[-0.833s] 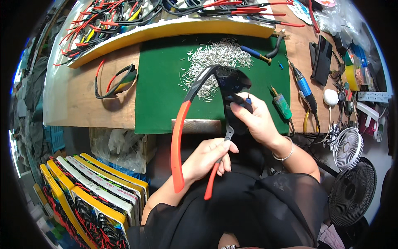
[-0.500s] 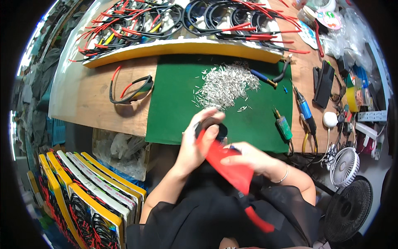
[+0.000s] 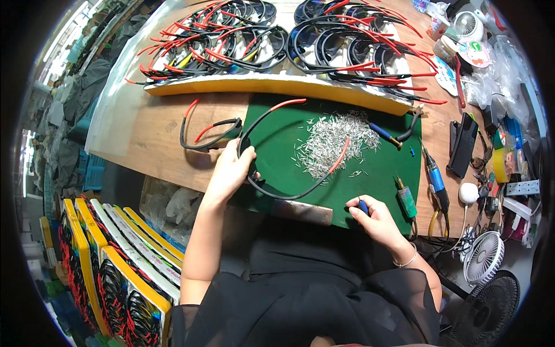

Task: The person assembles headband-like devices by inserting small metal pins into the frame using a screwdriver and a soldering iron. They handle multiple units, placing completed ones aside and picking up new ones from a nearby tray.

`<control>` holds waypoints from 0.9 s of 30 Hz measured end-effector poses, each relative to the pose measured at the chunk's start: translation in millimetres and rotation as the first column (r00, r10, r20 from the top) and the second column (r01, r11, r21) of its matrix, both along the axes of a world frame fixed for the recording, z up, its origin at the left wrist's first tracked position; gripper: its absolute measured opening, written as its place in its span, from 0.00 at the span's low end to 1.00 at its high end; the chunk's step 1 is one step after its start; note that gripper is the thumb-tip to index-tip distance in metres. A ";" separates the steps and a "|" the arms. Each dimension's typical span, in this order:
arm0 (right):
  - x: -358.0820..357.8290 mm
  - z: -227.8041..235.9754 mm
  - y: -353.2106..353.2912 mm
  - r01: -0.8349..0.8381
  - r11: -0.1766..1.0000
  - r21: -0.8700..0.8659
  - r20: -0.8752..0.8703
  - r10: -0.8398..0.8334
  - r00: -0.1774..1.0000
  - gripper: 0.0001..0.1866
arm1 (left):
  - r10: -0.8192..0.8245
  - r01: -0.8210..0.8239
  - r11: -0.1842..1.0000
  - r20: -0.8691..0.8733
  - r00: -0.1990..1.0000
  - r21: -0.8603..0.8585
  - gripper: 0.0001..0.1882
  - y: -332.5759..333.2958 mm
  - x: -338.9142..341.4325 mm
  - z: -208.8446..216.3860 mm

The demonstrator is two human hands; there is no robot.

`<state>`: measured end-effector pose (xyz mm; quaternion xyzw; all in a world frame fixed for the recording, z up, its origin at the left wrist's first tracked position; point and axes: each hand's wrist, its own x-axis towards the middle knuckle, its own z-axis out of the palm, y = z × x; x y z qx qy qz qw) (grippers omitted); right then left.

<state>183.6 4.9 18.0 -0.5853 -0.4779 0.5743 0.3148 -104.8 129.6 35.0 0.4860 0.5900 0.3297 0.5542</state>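
Observation:
My left hand (image 3: 227,173) is closed on a pair of black sport glasses (image 3: 272,193) with red temple tips, raised above the green mat (image 3: 370,179). Its two arms spread toward the far side, one reaching over the pile of small silvery pins (image 3: 332,144). At the mat's near edge my right hand (image 3: 378,222) pinches a small tool with a dark blue handle (image 3: 363,206); its exact kind is unclear. A second pair of glasses (image 3: 215,141) with red tips rests on the wooden table, just beyond my left hand.
A yellow-edged white tray (image 3: 277,87) full of similar glasses spans the back. To the right lie blue-handled pliers (image 3: 384,134), a green-handled tool (image 3: 406,202), a blue electric screwdriver (image 3: 436,179) and a black stand (image 3: 462,144). Fans (image 3: 483,257) and stacked trays (image 3: 144,277) flank me.
The glasses have moved from close in front of my chest out over the mat, now held by my left hand alone. My right hand has drawn away to the right with the small tool.

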 end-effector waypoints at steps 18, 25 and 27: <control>2.7 -4.1 -9.0 0.042 0.997 0.062 0.095 -0.048 0.994 0.09 | 0.280 -0.137 0.951 -0.576 0.768 0.278 0.23 24.9 -38.3 9.2; -6.8 -7.8 -10.1 0.019 0.985 0.171 0.150 -0.045 0.988 0.08 | 0.468 0.237 0.697 -0.679 0.566 0.677 0.10 35.3 -88.7 -23.8; -8.1 -5.5 -10.6 0.003 0.987 0.163 0.148 -0.028 0.989 0.08 | 0.507 0.116 0.723 -0.638 0.579 0.681 0.10 28.2 -101.9 -13.0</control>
